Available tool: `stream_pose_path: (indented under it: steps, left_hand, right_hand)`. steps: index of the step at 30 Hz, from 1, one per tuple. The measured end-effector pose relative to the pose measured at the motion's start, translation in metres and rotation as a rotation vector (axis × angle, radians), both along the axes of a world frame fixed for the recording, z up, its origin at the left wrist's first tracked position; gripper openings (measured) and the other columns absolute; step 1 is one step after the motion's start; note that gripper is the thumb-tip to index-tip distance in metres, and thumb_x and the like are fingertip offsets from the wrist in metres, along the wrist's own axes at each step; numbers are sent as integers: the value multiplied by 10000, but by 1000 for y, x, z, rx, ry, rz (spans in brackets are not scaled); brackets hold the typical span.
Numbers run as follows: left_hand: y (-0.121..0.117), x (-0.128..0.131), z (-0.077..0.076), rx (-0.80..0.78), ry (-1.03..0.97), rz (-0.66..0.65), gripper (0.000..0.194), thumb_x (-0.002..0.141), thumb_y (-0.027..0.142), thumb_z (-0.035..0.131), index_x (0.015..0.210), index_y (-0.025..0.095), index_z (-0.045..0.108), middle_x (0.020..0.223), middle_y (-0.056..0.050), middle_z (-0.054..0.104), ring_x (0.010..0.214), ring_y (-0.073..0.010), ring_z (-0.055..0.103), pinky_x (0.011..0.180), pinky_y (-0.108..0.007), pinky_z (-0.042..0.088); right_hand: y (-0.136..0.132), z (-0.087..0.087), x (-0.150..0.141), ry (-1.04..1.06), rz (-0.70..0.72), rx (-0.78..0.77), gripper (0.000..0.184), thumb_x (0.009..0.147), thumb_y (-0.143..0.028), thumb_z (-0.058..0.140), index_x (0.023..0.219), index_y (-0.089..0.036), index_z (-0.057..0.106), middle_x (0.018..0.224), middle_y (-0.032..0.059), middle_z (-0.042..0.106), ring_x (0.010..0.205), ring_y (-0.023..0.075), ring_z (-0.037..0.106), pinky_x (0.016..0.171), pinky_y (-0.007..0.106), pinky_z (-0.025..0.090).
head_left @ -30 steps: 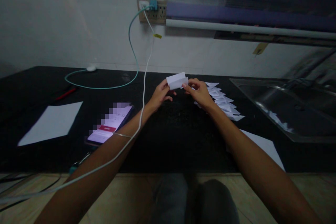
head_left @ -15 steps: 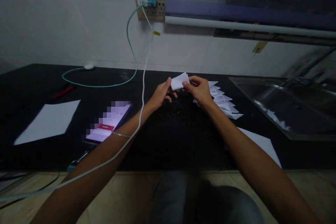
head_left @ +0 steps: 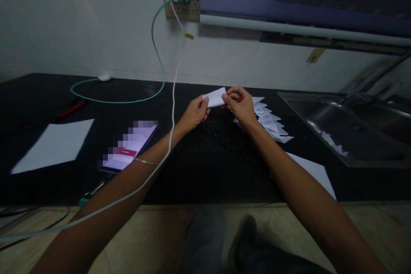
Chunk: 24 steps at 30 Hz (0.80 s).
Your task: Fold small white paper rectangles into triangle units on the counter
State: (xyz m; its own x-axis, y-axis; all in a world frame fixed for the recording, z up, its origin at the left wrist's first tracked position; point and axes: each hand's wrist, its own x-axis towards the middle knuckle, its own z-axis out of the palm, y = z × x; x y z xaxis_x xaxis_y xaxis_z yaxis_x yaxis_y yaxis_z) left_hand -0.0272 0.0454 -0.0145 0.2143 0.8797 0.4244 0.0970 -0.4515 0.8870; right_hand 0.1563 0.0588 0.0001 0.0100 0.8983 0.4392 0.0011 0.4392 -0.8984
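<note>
A small folded piece of white paper point(head_left: 215, 97) is held up over the dark counter between both hands. My left hand point(head_left: 195, 112) pinches its left end, thumb on the near face and fingers curled behind. At the right end, my right hand point(head_left: 239, 103) grips the paper between thumb and fingers. Just behind and right of my right wrist, a row of folded white paper pieces point(head_left: 271, 122) with pointed tips lies on the counter, partly hidden by that hand.
A white sheet point(head_left: 54, 145) lies at left, beside a lit phone point(head_left: 128, 150). A white cable point(head_left: 174, 111) crosses over my left forearm. Another white sheet point(head_left: 311, 169) lies partly under my right forearm. At right is a metal sink point(head_left: 362, 137); a socket strip point(head_left: 192, 4) is on the wall.
The left fingers, spread below the paper before, have curled in against it. The paper now looks longer and flatter between the hands. The whole view has shifted slightly.
</note>
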Motion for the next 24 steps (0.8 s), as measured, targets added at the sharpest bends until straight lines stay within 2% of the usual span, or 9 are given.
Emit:
stream_pose_path:
  steps: [6,15,24]
  left_hand:
    - [6,-3,-5,60,-7,16,336,1051,448,493,845,192,563,615,33,540,448,-55,497,402,-166,369]
    - [3,-4,0,109,14,55,379,1044,461,505,795,184,569,581,30,545,436,-56,493,409,-174,367]
    - [4,-5,-1,117,17,50,393,1043,470,501,787,184,581,576,30,547,432,-58,491,410,-179,366]
  right_hand:
    - [2,0,3,-21,3,14,486,680,-554,867,957,-266,589,722,-37,655,666,145,632,677,325,587]
    - [1,3,2,-3,22,44,330,697,-439,857,856,-229,659,655,-46,587,584,108,521,619,306,524]
    - [-1,5,2,-52,-34,2,273,726,-440,811,835,-226,681,648,-29,573,629,137,550,628,323,528]
